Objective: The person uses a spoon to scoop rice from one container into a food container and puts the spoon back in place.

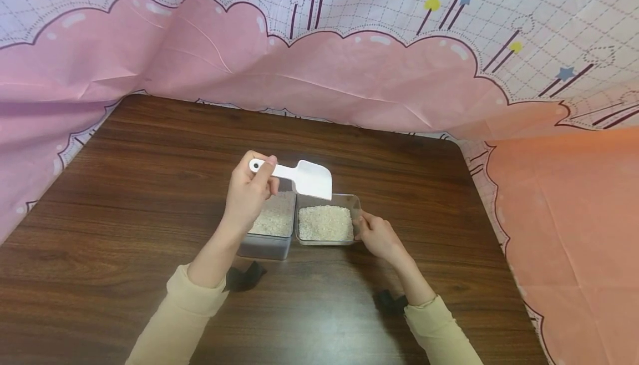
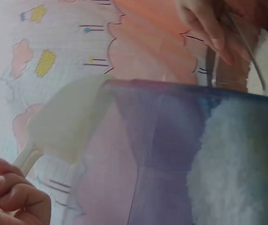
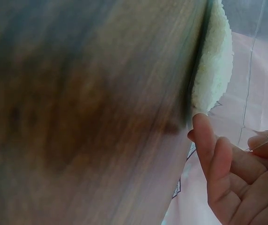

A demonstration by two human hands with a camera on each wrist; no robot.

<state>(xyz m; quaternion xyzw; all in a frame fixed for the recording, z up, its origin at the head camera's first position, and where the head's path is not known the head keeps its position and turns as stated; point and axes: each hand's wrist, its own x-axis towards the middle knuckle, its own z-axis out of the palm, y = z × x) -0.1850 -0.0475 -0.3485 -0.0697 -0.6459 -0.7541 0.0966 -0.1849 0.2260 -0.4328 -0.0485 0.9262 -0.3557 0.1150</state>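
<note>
A white, flat-bladed plastic scoop (image 1: 313, 179), its handle grasped by the left hand (image 1: 248, 190) at nine o'clock, hangs near two boxes in my head feed. I judge it light, stiff and smooth, best held by that handle. At five o'clock, the right hand (image 1: 382, 237) pinches the wall of a clear, rectangular plastic box (image 1: 325, 243); at seven sits a grey, translucent plastic box (image 1: 264, 248). Both contain pale grains (image 1: 326, 223).

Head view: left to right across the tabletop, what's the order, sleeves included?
Left sleeve → grey-tinted container → clear container → right hand → right sleeve. Omitted for overlap: left hand, white scoop.
</note>
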